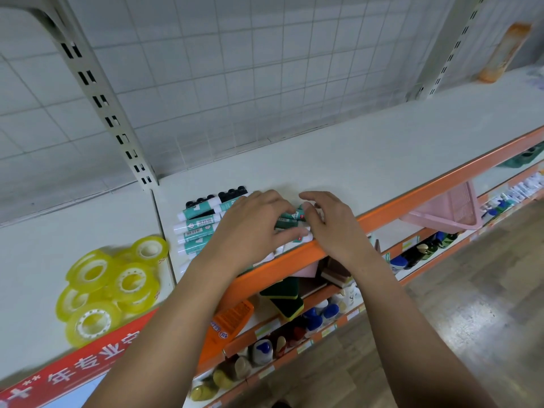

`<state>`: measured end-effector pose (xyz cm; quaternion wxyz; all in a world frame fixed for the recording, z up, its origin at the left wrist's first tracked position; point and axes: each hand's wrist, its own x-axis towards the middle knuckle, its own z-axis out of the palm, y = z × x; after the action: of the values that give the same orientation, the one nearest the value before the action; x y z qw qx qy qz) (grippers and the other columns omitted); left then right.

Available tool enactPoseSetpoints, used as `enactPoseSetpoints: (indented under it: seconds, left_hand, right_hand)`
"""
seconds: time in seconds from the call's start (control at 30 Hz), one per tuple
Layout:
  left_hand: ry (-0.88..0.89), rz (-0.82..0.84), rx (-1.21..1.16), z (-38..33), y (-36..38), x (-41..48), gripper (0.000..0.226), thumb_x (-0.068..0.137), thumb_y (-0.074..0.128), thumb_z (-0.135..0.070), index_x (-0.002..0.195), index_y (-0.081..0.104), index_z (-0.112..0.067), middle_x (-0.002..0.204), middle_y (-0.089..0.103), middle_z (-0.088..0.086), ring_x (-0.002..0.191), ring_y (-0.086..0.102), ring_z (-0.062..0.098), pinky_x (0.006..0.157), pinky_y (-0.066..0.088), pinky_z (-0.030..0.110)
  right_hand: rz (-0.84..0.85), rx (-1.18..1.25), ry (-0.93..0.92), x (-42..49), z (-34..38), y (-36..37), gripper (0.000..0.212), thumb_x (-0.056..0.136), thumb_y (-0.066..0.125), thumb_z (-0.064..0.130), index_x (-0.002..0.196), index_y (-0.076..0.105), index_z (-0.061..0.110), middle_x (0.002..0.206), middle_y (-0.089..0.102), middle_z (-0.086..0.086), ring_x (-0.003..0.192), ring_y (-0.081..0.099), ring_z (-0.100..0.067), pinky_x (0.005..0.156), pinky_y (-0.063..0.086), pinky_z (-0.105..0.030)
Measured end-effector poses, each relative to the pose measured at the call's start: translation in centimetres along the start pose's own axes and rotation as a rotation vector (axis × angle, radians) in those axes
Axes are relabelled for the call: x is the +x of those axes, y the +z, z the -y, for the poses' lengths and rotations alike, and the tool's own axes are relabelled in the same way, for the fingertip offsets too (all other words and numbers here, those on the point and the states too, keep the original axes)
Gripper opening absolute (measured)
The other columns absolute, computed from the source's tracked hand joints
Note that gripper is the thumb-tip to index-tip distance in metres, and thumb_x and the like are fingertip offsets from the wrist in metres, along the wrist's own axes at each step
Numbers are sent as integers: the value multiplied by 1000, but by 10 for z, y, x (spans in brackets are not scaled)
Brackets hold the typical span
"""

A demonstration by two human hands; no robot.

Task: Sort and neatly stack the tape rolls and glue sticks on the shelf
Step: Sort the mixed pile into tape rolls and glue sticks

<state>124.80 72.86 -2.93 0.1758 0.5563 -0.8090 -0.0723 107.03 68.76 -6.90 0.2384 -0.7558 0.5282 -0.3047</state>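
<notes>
Teal-and-white glue sticks with black caps lie on the shelf near its orange front edge. Each carries a barcode label, its print too small to read. About five show in a row left of the hands, and more lie hidden under them. The left hand curls its grip over the pile; the right hand pinches stick ends with bent fingers. Farther left, about six yellow tape rolls sit heaped. A red strip nearer bears white Chinese characters, upside down.

Left hand, right hand — both curled, nearly touching.
</notes>
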Motion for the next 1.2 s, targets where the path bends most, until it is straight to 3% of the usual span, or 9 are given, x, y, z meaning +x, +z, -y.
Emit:
enactPoseSetpoints:
  seconds: [0.13, 0.27, 0.47, 0.7, 1.0, 1.2]
  left_hand:
    - [-48, -154, 131, 11, -16, -14, 31, 93, 52, -47, 108, 69, -26, 106, 63, -9, 95, 57, 15, 81, 42, 33]
    - [-138, -262, 319, 38, -37, -46, 22, 90, 58, -36, 100, 70, -20, 99, 66, -1, 91, 59, 26, 78, 45, 38]
    - [-344, -304, 481, 90, -74, -137, 19, 85, 65, -34, 95, 71, -19, 94, 66, 1, 87, 61, 30, 73, 46, 39]
    - [-607, -289, 555, 157, -114, -270, 21, 83, 65, -34, 95, 71, -19, 95, 66, 2, 85, 62, 31, 73, 46, 39]
    - [-796, -224, 506, 250, -160, -422, 20, 79, 71, -34, 92, 72, -19, 93, 67, 2, 83, 64, 31, 67, 50, 37]
    - [-794, -230, 396, 293, -178, -459, 27, 88, 60, -36, 111, 67, -22, 108, 64, 0, 100, 61, 28, 74, 49, 37]
  right_hand:
    - [-91, -147, -122, -2, 17, -2, 29, 101, 47, 23, 126, 61, 16, 126, 60, -1, 115, 55, -21, 98, 47, -39]
    - [-114, -224, -266, -4, 66, 11, 26, 98, 47, 26, 115, 65, 16, 116, 63, -1, 105, 58, -23, 87, 51, -42]
    - [5, -229, -454, -17, 154, 75, 28, 96, 52, 27, 118, 65, 17, 116, 63, -1, 104, 58, -26, 85, 50, -43]
    - [165, -305, -640, -51, 275, 176, 40, 95, 55, 34, 133, 54, 22, 127, 56, 3, 117, 51, -23, 94, 44, -41]
    - [304, -274, -647, -77, 397, 312, 32, 97, 52, 27, 128, 58, 22, 125, 57, 1, 111, 55, -25, 89, 47, -39]
    - [341, -282, -566, -91, 428, 358, 31, 97, 53, 28, 127, 58, 24, 126, 57, 1, 111, 54, -25, 88, 47, -39]
